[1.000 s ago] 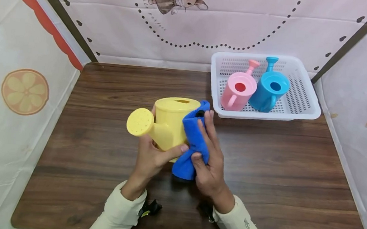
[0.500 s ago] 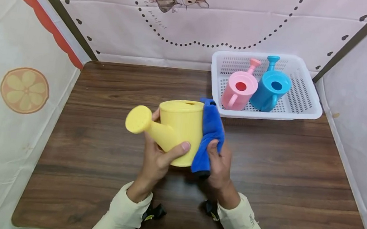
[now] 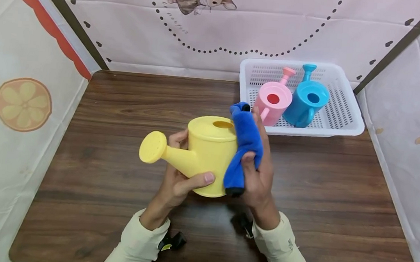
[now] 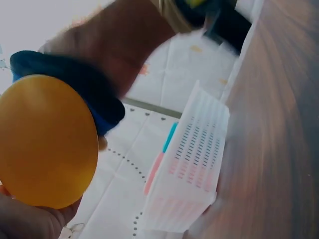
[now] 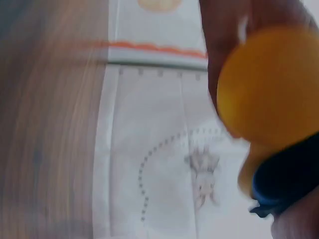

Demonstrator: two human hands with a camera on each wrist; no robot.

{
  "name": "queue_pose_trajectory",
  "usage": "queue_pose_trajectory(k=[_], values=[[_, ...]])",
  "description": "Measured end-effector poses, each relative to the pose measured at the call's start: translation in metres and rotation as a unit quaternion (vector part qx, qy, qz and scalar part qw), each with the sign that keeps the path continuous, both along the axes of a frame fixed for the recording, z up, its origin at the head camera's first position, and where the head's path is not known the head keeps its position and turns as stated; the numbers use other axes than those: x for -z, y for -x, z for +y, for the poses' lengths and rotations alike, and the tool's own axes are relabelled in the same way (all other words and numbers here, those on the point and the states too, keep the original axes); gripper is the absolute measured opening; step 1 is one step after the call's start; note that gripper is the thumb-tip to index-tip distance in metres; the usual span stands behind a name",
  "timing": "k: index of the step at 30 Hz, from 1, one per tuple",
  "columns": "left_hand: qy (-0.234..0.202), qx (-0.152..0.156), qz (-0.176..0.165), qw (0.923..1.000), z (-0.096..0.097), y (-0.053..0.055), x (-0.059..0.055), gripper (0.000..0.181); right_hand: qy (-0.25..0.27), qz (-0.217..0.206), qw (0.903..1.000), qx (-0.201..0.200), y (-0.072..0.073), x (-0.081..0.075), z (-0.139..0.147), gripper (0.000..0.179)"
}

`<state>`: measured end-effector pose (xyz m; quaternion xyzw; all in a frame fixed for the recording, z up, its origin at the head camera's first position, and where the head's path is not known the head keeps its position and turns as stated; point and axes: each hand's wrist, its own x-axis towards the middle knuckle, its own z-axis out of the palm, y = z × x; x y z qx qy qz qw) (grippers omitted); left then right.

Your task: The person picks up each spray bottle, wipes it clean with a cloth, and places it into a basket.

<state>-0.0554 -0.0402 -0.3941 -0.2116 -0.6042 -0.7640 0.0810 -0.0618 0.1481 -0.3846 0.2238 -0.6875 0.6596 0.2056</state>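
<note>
My left hand (image 3: 178,178) grips a yellow watering can (image 3: 211,160) by its left side, thumb across the front below the spout. The can is held up above the table, its round sprinkler head pointing left. In my right hand (image 3: 260,174) is a folded blue cloth (image 3: 246,140) with black ends, pressed along the can's right side. The left wrist view shows the can's round bottom (image 4: 47,142) with the dark cloth (image 4: 70,82) beside it. The can's handle is hidden behind the cloth and right hand.
A white perforated basket (image 3: 343,129) stands at the back right of the brown wooden table (image 3: 122,112). Inside it are a pink watering can (image 3: 271,101) and a blue watering can (image 3: 306,103). Printed white cloth walls (image 3: 217,33) enclose the table's back and sides.
The cloth and right hand have moved right and slightly up along the can's side. My left hand has shifted the can a little right and turned it, so its top opening shows more.
</note>
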Motion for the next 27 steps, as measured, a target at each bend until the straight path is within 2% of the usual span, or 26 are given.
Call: queue_pose_trajectory(k=[4, 8, 12, 15, 18, 20, 22, 27], values=[[-0.012, 0.013, -0.011, 0.9998, 0.002, 0.000, -0.001, 0.084, 0.035, -0.055, 0.9978, -0.003, 0.002, 0.003, 0.005, 0.085], [-0.001, 0.013, -0.022, 0.9997, 0.004, -0.002, -0.003, 0.094, 0.066, -0.079, 0.9946, 0.016, -0.002, 0.013, 0.008, 0.088], [0.031, -0.004, 0.014, 0.9994, 0.008, -0.004, -0.008, 0.104, 0.117, -0.116, 0.9853, 0.043, 0.000, 0.019, 0.013, 0.082], [0.046, -0.007, 0.051, 0.9976, 0.010, -0.006, -0.010, 0.108, 0.157, -0.156, 0.9742, 0.042, 0.005, 0.019, 0.016, 0.084], [0.027, 0.007, 0.047, 0.9985, 0.010, -0.006, -0.011, 0.105, 0.188, -0.178, 0.9653, 0.033, 0.007, 0.015, 0.019, 0.089], [0.002, 0.013, 0.029, 0.9995, 0.009, -0.004, -0.011, 0.098, 0.193, -0.174, 0.9651, 0.030, 0.005, 0.012, 0.020, 0.087], [-0.031, 0.024, -0.001, 0.9992, 0.007, -0.002, -0.010, 0.089, 0.199, -0.151, 0.9680, 0.021, 0.002, 0.010, 0.020, 0.083], [-0.087, 0.038, -0.057, 0.9939, 0.000, 0.000, -0.007, 0.079, 0.203, -0.045, 0.9777, 0.029, -0.010, 0.006, 0.014, 0.058]])
